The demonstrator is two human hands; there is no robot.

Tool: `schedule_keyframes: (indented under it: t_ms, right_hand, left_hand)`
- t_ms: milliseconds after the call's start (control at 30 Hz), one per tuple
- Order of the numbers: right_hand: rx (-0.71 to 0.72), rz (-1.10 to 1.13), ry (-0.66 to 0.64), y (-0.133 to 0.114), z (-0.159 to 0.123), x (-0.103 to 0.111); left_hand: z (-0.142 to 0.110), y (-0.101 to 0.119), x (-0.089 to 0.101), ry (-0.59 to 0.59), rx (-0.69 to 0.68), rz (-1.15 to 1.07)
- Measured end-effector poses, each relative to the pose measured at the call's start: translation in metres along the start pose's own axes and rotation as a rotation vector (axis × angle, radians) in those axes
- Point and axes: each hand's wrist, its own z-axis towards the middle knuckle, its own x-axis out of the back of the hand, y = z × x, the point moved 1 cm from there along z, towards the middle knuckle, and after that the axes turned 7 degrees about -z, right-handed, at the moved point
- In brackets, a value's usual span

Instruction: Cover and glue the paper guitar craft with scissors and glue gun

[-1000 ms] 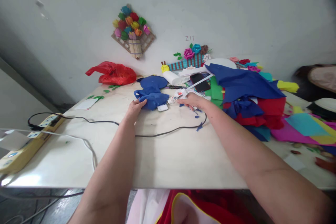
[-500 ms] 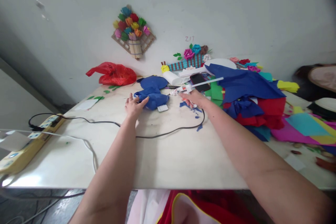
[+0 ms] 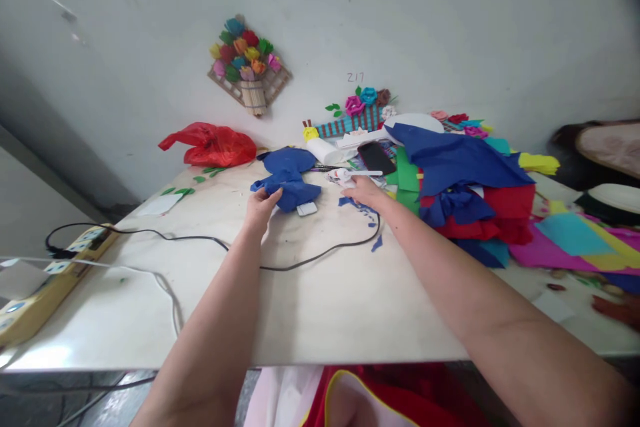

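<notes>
Head view: my left hand (image 3: 263, 204), fingers spread half a second ago, now has its grip pinched on the blue piece (image 3: 296, 195), left of the phone (image 3: 376, 158) and nearer the front, so I judge it steadier. My right hand's (image 3: 365, 192) grip wraps the glue gun (image 3: 343, 176) just before the phone, its stick (image 3: 369, 173) now nearly level.

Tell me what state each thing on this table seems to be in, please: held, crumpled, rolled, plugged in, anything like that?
Glue gun: held in the right hand, white stick jutting from its back
Blue piece: creased, left hand at its edge
Phone: lying flat, screen dark
Red bag: crumpled
White roll: rolled up, on its side
Power strip: black plug seated
Blue scraps: scattered
</notes>
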Motion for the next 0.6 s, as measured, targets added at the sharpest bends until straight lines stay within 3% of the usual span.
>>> schedule_keyframes:
  t_ms: [133,267,367,467,600]
  right_hand:
    - [-0.078,0.161,-0.108,-0.007,-0.004,-0.001]
    - [-0.126,0.334,-0.206,-0.016,-0.007,-0.004]
    - [-0.134,0.343,-0.226,-0.019,-0.006,-0.004]
    - [-0.124,0.150,-0.128,-0.015,-0.003,0.001]
    - [-0.044,-0.310,0.067,-0.002,0.000,0.008]
  left_hand:
    - [-0.004,-0.001,-0.006,-0.054,0.049,-0.181]
    - [-0.003,-0.006,-0.005,-0.115,0.100,-0.221]
    - [-0.003,-0.008,-0.006,-0.145,0.098,-0.236]
    - [-0.006,-0.007,-0.008,-0.167,0.110,-0.244]
    - [-0.008,-0.007,-0.010,-0.200,0.130,-0.200]
